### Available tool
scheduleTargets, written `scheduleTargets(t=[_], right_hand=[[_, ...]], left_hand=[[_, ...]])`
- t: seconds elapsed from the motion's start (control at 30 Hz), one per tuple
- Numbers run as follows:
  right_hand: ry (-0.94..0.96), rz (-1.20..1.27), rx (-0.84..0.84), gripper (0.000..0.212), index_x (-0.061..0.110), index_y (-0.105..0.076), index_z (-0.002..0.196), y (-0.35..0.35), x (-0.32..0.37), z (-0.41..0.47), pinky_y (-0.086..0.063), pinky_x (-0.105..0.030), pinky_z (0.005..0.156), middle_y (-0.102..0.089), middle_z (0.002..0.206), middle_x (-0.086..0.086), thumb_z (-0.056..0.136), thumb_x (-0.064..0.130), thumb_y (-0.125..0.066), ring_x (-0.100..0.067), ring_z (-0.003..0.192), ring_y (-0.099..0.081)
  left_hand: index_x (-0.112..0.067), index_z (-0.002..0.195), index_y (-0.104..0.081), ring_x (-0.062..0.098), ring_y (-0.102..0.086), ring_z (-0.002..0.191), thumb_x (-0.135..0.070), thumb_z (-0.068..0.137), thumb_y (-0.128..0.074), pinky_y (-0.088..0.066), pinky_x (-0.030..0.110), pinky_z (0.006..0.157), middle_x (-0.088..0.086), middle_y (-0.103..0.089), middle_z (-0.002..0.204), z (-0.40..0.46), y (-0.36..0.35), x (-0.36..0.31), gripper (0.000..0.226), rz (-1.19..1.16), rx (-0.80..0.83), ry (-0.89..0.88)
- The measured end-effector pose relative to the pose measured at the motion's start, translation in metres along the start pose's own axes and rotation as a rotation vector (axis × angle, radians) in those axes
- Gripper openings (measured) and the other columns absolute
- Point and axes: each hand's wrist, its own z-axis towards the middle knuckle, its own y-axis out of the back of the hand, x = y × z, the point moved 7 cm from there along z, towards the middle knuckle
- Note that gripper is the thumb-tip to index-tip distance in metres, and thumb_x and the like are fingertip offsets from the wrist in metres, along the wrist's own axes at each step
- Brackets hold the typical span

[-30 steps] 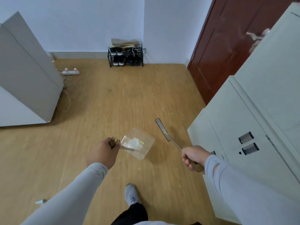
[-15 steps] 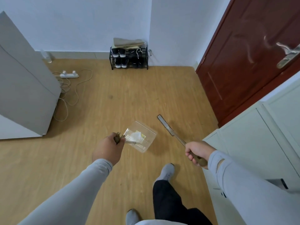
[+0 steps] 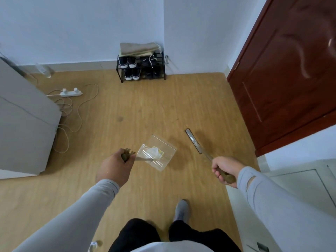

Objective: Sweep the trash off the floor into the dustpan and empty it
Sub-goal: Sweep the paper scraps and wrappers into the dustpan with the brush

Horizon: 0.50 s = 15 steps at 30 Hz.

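From the head view, the left hand grips the brown handle of one clear plastic dustpan, fingers curled round it. The dustpan is carried above the wooden floor, its handle running back toward the hand and its mouth pointing away and to the right. One crumpled piece of white-and-yellow trash lies inside it.

The right hand holds the brown grip of one slim broom, fingers wrapped round the handle. Its long axis runs from the hand up and to the left, ending in a narrow grey head well apart from the dustpan.

Open floor stretches ahead to one shoe rack against the far wall. One grey cabinet bounds the left, with one power strip and loose cable beside it. One red-brown door closes the right side.
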Motion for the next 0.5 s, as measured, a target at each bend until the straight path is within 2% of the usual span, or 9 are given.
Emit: scheduleTargets(t=[0.23,0.5], right_hand=[[-0.026,-0.018,-0.037,0.013,0.005,-0.058,0.075,-0.002,0.078,0.049,-0.039,-0.017,0.038,-0.054,0.05,-0.004,0.087,0.004,-0.052,-0.011,0.036,-0.047],[-0.1,0.008,-0.066,0.015,0.005,-0.057,0.074,-0.032,0.179,0.099,-0.038,-0.021,0.041,-0.053,0.052,-0.005,0.088,0.005,-0.052,-0.014,0.044,-0.045]], left_hand=[[-0.027,0.089,-0.06,0.02,-0.061,0.06,-0.053,0.093,-0.055,-0.057,0.036,0.057,-0.004,-0.064,0.067,0.09,0.005,-0.021,0.027,-0.037,0.011,0.01],[-0.026,0.098,-0.062,0.018,-0.061,0.065,-0.05,0.095,-0.055,-0.058,0.036,0.062,-0.007,-0.063,0.073,0.221,0.009,-0.029,0.025,-0.078,0.085,-0.021]])
